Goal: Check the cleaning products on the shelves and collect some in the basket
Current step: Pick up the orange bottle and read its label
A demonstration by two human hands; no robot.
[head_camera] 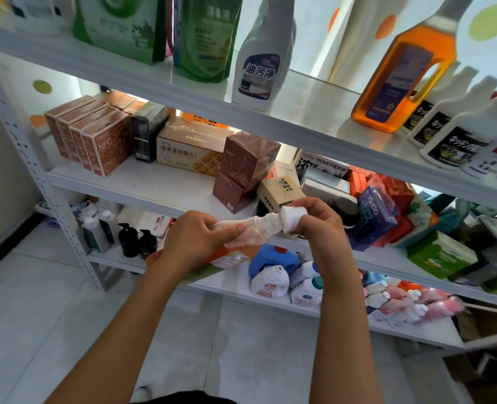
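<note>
I hold a small clear plastic bottle (251, 228) sideways in front of the shelves, about level with the middle shelf edge. My left hand (194, 240) grips its body. My right hand (311, 220) is curled round its white cap (292, 217). Cleaning products stand on the top shelf (299, 112): green refill pouches (159, 27), a white spray bottle (260, 62), an orange jug (401, 74) and white bottles with black labels (457, 135). More detergent bottles (288, 278) lie on the lower shelf. No basket is in view.
The middle shelf (154, 182) carries food boxes (95, 135), brown cartons (244, 170) and packets at the right. Dark pump bottles (136, 240) stand low on the left. A white perforated upright (54, 199) frames the rack. Grey tiled floor (37, 316) lies below me.
</note>
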